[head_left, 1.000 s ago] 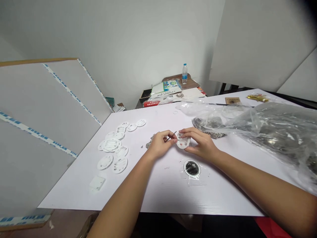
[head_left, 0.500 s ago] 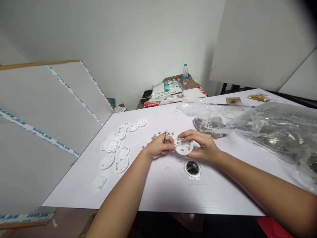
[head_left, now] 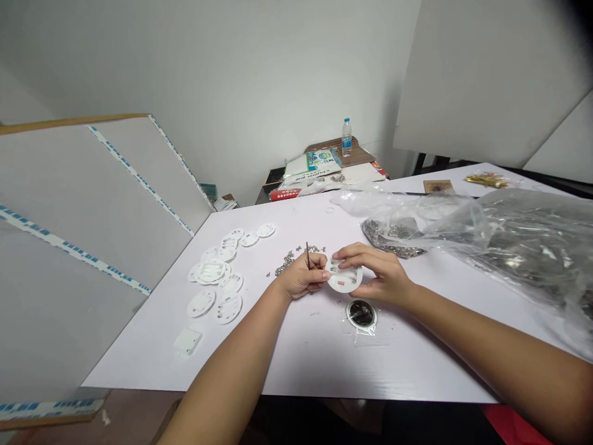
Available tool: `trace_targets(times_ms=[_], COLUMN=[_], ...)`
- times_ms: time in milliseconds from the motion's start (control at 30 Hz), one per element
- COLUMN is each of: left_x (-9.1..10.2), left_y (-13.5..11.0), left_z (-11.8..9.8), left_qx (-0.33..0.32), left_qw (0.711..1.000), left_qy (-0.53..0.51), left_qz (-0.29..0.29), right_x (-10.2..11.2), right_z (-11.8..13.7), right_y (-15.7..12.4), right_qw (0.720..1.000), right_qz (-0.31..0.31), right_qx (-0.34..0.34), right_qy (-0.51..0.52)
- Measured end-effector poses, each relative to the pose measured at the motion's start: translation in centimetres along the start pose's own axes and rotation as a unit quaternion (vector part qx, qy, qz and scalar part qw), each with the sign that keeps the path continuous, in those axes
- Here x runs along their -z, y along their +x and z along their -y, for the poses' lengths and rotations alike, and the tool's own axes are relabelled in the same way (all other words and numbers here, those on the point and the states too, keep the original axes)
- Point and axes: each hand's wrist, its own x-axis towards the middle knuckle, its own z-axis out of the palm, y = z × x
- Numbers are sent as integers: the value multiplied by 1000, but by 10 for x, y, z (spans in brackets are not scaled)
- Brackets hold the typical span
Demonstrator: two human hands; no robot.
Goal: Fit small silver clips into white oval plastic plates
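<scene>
My left hand point(head_left: 303, 277) is closed in a pinch on a thin dark tool point(head_left: 307, 254) whose upper end sticks up above the fingers. My right hand point(head_left: 376, 274) holds a white round disc point(head_left: 343, 278) by its edge, just above the white table point(head_left: 296, 352). The two hands meet at the disc's left side. A small heap of metal bits point(head_left: 288, 259) lies just behind my left hand. A round dark part in a clear bag point(head_left: 361, 314) lies on the table in front of my right hand.
Several white discs point(head_left: 217, 272) lie spread at the left, with a small white square piece point(head_left: 187, 340) nearer me. A large clear plastic bag of metal parts point(head_left: 504, 235) fills the right side. Grey boards point(head_left: 92, 204) lean at the left. A water bottle point(head_left: 345, 137) stands on a cluttered far table.
The tool in my left hand swung from slanting toward the disc to pointing upright. The disc turned flatter in my right hand, and both hands settled slightly lower.
</scene>
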Motion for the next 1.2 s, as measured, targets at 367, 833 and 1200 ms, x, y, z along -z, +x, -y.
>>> trace_targets(times_ms=[367, 833, 1200], left_x=[-3, -5, -11], left_y=[1, -13, -7], left_z=[0, -24, -19], left_qx=[-6, -36, -99], left_qw=[999, 907, 813], left_qy=[31, 398, 570], left_qz=[-10, -131, -58], right_x=[-1, 15, 14], right_z=[-2, -22, -22], right_y=[-1, -7, -10], right_qw=[1000, 979, 967], right_qz=[13, 131, 193], right_qx=[13, -140, -152], right_qy=[-14, -68, -67])
